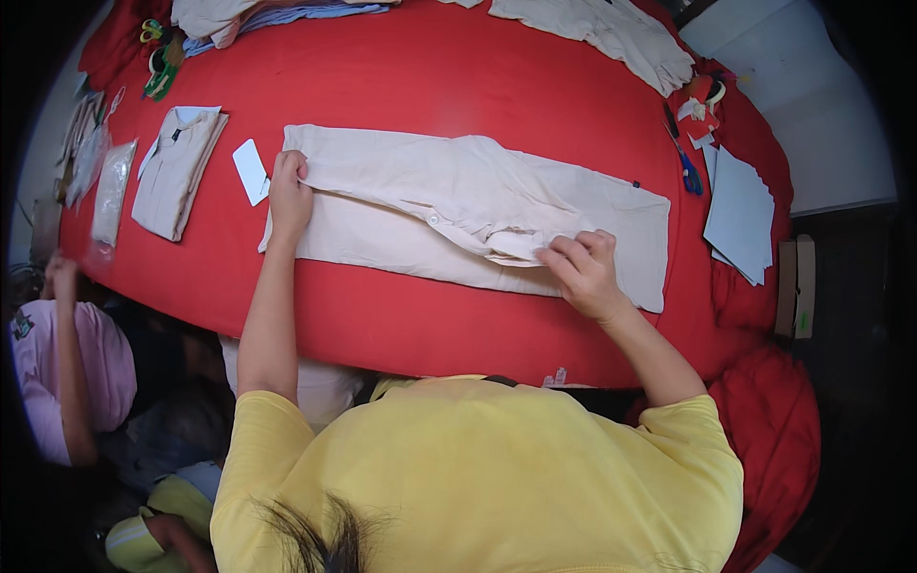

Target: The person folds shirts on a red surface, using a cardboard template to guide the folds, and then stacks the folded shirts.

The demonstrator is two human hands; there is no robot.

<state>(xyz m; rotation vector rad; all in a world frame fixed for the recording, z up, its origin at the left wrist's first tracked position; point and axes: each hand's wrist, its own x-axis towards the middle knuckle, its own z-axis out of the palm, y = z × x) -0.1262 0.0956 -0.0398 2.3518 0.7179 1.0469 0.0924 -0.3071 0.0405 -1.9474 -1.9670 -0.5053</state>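
The left hand (290,196) covers the bit of the beige garment (401,172) that it grips, and the right hand (585,270) hides part of the fold under its fingers. The garment's upper layer covers much of the lower one. A dark mark (636,183) at its far edge is too small to make out. The clothes (602,38) along the top are cut off there, as is the yellow shirt (478,477) at the bottom. A co-worker's hand (61,277) is blurred, and the dark rim cuts into their pink shirt (100,363). The clear bits (554,379) at the red table's (382,67) near edge are too small to name. The top paper sheet (740,205) hides most of those below.
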